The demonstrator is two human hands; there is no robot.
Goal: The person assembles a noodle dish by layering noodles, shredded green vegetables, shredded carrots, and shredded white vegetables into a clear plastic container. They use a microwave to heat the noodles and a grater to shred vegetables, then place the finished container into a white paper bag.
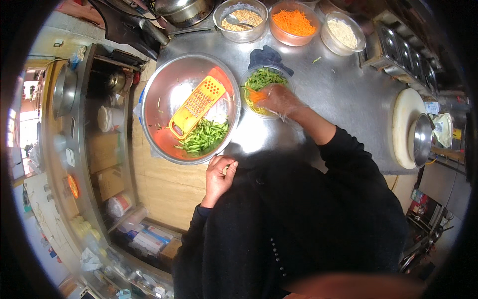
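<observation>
My right hand (276, 98), in a thin clear plastic glove, is closed on orange carrot shreds (256, 95) over a clear round bowl (243, 85). Green cucumber shreds (266, 76) fill the bowl's far side, with yellow strips (259, 109) nearer me. My bare left hand (219, 178) is loosely curled at the near rim of a large steel bowl (164, 79), apparently empty. Inside that bowl, a yellow-orange grater (198, 106) leans on the wall above a heap of cucumber shreds (204, 137).
Along the back of the steel table (338, 99) stand a bowl of chopped nuts or grains with a spoon (241, 21), a bowl of carrot shreds (294, 24) and a bowl of pale crumbs (341, 34). A dark cloth (271, 57) lies behind the clear bowl. A round white board (406, 127) sits right.
</observation>
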